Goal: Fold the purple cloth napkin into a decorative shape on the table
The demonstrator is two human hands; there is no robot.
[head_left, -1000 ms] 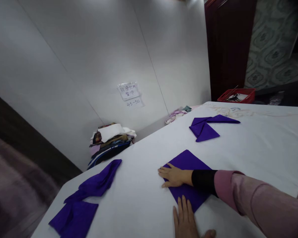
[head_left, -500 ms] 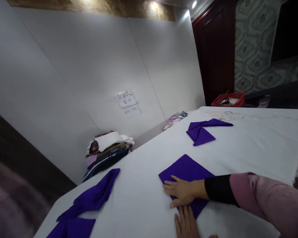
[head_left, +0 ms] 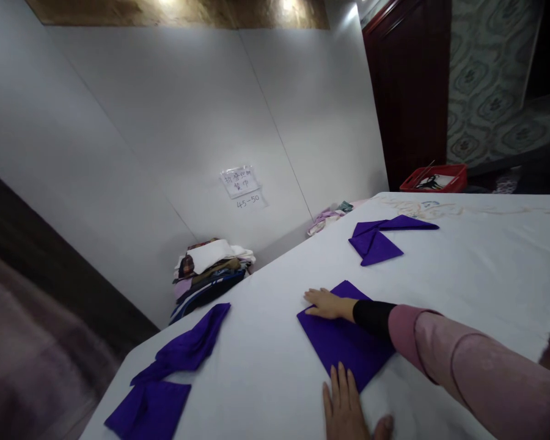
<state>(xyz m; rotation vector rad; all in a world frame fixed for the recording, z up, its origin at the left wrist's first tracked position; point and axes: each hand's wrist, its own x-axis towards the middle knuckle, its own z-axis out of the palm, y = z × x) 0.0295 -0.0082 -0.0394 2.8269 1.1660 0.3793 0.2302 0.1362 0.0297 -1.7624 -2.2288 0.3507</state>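
A purple cloth napkin [head_left: 348,342], folded into a square, lies flat on the white tabletop with one corner towards me. Across its far left edge rests my right hand [head_left: 329,304], palm down with the fingers stretched out, some reaching past the cloth. The dark cuff and pink sleeve of that arm cover its right part. My left hand [head_left: 345,406] lies flat at the near left edge, fingertips on the cloth and thumb spread. Further back sits a folded purple napkin [head_left: 378,244] with a long pointed end. Another folded purple napkin [head_left: 178,360] spreads over the table's left side.
Beyond the table's left edge is a stack of folded clothes [head_left: 211,275]. More crumpled cloth [head_left: 326,220] lies by the wall further back. A red basket [head_left: 458,177] stands past the far end. A paper sign [head_left: 239,181] hangs on the white wall.
My right hand has slid from the middle of the napkin away to its far left edge. My left hand stays at the near edge. The view has shifted slightly.
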